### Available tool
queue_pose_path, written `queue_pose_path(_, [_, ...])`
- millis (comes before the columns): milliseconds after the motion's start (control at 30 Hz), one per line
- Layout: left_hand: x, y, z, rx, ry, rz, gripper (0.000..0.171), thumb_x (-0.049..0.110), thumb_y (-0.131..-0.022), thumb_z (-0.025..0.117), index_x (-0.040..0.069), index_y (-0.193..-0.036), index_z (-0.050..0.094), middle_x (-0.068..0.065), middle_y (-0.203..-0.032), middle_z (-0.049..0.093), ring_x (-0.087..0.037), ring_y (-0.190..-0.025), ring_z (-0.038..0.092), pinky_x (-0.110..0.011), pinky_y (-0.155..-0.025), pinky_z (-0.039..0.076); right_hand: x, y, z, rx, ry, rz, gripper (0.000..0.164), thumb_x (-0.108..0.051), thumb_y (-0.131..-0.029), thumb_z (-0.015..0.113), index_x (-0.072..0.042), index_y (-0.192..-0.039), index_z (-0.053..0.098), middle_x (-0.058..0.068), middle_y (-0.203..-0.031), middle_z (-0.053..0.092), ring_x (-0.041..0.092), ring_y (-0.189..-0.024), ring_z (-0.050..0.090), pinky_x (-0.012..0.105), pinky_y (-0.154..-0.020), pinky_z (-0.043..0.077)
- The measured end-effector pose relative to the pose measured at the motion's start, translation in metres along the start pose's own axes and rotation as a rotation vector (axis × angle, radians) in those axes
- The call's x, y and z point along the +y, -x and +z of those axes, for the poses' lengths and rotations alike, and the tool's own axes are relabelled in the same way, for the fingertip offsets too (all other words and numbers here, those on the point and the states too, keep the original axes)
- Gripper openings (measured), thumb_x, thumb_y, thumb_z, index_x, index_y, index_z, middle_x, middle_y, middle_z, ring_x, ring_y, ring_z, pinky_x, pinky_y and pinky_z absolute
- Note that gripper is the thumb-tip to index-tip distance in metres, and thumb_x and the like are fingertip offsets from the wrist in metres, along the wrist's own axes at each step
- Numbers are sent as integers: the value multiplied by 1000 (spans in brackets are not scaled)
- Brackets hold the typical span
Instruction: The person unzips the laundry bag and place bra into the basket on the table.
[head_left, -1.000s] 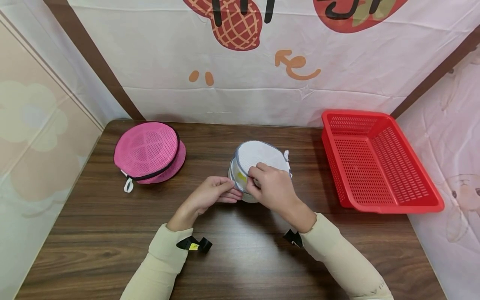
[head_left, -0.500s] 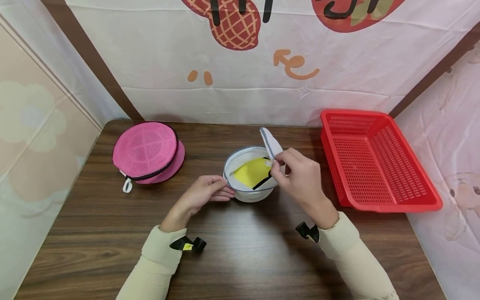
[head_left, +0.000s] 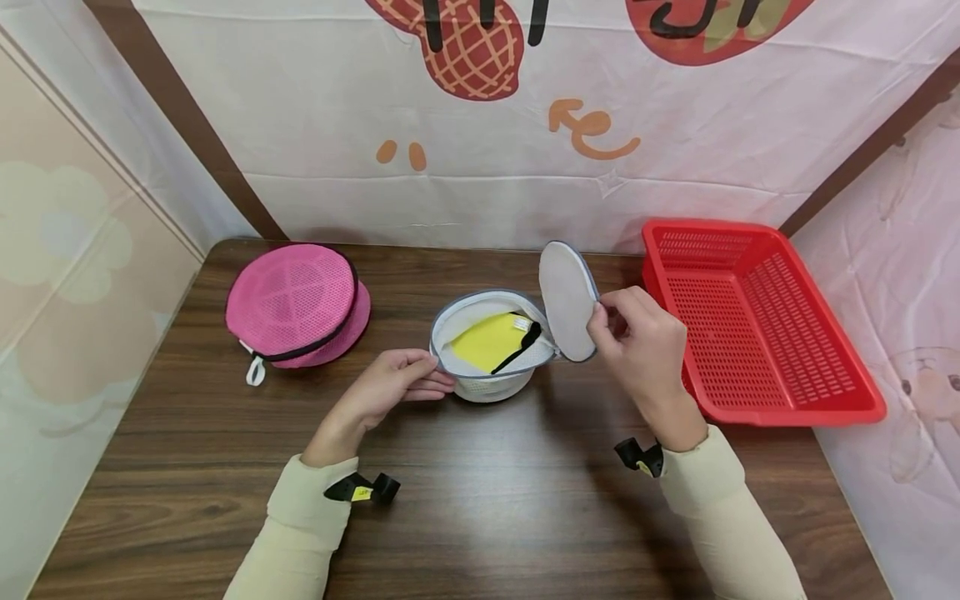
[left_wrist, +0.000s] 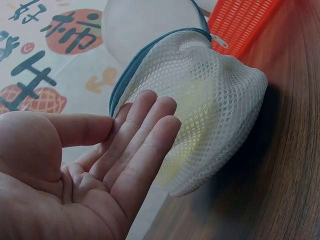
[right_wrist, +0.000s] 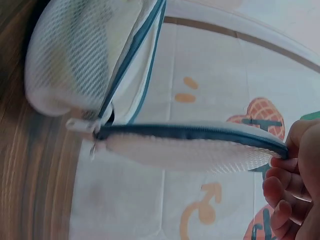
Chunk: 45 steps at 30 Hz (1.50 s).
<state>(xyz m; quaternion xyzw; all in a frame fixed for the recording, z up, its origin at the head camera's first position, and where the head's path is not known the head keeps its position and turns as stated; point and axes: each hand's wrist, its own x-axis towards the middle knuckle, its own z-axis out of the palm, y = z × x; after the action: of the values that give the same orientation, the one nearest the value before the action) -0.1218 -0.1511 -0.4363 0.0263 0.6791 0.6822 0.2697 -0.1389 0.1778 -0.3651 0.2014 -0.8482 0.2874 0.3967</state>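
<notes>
A white mesh laundry bag (head_left: 491,388) with blue zip edging stands on the table, its round lid (head_left: 567,302) swung up on the right side. Inside lies a yellow cloth item (head_left: 483,343) with black trim and a small white tag; its exact kind cannot be told. My left hand (head_left: 390,385) pinches the bag's left rim between thumb and forefinger, the other fingers stretched along the mesh. With thumb and fingers my right hand (head_left: 645,346) pinches the lid's outer edge. In the right wrist view the zip pull (right_wrist: 80,125) hangs near the hinge.
A pink mesh bag (head_left: 292,300) with black edging and a white loop lies at the left back of the wooden table (head_left: 465,517). To the right stands a red plastic basket (head_left: 780,412). A printed cloth (head_left: 480,200) hangs behind the table.
My right hand has drawn the lid up and over to the right, baring the yellow item inside. The left hand and the bag have shifted slightly left.
</notes>
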Motion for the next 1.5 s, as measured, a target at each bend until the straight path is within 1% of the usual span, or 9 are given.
queue_pose_path(200, [-2, -1, -2, -2, -3, 7, 36, 13, -110, 44, -15, -130, 55, -25, -115, 70, -26, -104, 72, -41, -93, 58, 9, 7, -5, 2, 75, 39, 16, -14, -90, 62, -4, -80, 69, 9, -68, 60, 21, -56, 55, 39, -48, 47])
queue_pose_path(433, [-3, -3, 3, -6, 8, 1, 35, 11, -109, 44, -16, -128, 56, -25, -113, 70, -25, -101, 72, -48, -96, 55, 15, 14, -8, -88, 179, 73, 15, -14, -90, 62, -3, -80, 67, 11, -69, 62, 23, -56, 54, 40, -46, 48])
queue_pose_path(667, [-4, -5, 6, -40, 18, 7, 35, 9, -109, 42, -19, -125, 55, -27, -112, 70, -25, -101, 72, -50, -97, 54, 16, 22, -10, -209, 270, 206, 14, -15, -86, 63, -6, -76, 66, 9, -67, 62, 24, -50, 50, 42, -43, 45])
queue_pose_path(867, [-4, -6, 6, -15, 3, -20, 34, 9, -109, 43, -17, -126, 57, -26, -112, 71, -28, -102, 72, -50, -96, 54, 19, 28, -8, -292, 308, 318, 14, -15, -83, 62, -7, -72, 65, 7, -61, 59, 24, -48, 46, 43, -42, 44])
queue_pose_path(1000, [-4, -6, 7, -24, 8, -21, 34, 8, -109, 42, -18, -126, 56, -27, -111, 71, -35, -105, 71, -50, -96, 55, 23, 30, -6, -379, 327, 385, 16, -15, -83, 61, -8, -68, 64, 5, -56, 56, 24, -47, 44, 40, -42, 42])
queue_pose_path(1100, [-4, -7, 9, -34, 10, -29, 34, 9, -109, 43, -17, -125, 57, -26, -111, 71, -42, -109, 68, -51, -97, 54, 26, 33, -5, -446, 340, 418, 19, -14, -83, 61, -8, -65, 61, 5, -53, 52, 23, -47, 43, 37, -42, 39])
queue_pose_path(1200, [-4, -8, 11, -33, 7, -40, 33, 10, -109, 44, -16, -125, 58, -25, -110, 71, -45, -111, 66, -52, -97, 53, 29, 35, -5, -523, 354, 451, 24, -14, -83, 62, -8, -61, 56, 5, -50, 47, 22, -47, 40, 34, -41, 35])
queue_pose_path(1367, [-4, -9, 14, -43, 7, -30, 32, 9, -109, 45, -17, -123, 58, -25, -109, 72, -43, -108, 68, -52, -96, 54, 32, 40, -5, -697, 394, 522, 32, -14, -86, 58, -9, -56, 49, 6, -48, 44, 20, -46, 37, 31, -40, 32])
queue_pose_path(1500, [-5, -9, 16, -58, 13, -18, 32, 9, -109, 45, -18, -122, 57, -26, -109, 71, -39, -105, 70, -50, -95, 55, 37, 46, -4, -803, 432, 564, 32, -13, -89, 56, -6, -58, 53, 9, -50, 49, 22, -48, 40, 34, -39, 36])
